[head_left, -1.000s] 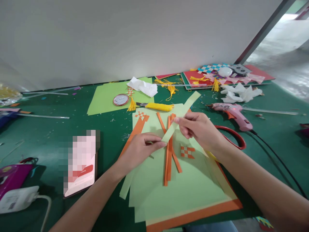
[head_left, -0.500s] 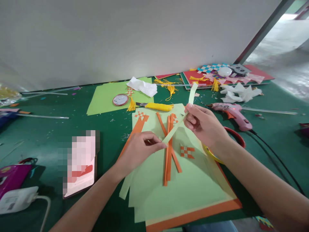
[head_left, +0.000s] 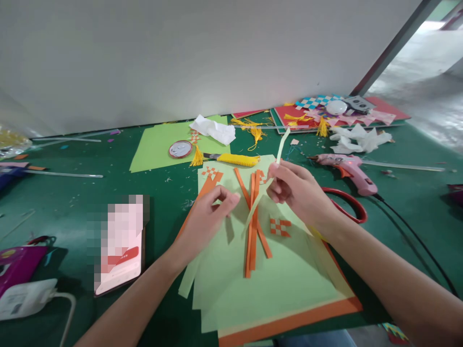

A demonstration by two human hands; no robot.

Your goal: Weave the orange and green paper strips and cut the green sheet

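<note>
My right hand [head_left: 294,185] pinches a pale green paper strip [head_left: 255,205] between thumb and fingers. One end of the strip sticks up above the hand; the other hangs down over the orange strips. My left hand [head_left: 217,207] is apart from the strip, its thumb and fingertips drawn together with nothing visible between them. Below lie several orange paper strips [head_left: 254,241], crossed on a stack of light green paper sheets [head_left: 282,284]. A small woven orange-and-green checkered piece [head_left: 280,226] rests right of the strips.
A yellow utility knife [head_left: 238,160] lies beyond the stack. A pink glue gun [head_left: 349,171] and red-handled scissors [head_left: 356,209] are at right. A phone [head_left: 123,250] stands at left. Crumpled tissue [head_left: 213,129] and a round tin [head_left: 180,149] sit on green sheets at the back.
My left hand has let go of the strip's lower end and moved slightly up and left. My right hand, still pinching the strip, has shifted a little left; the strip's free end now hangs.
</note>
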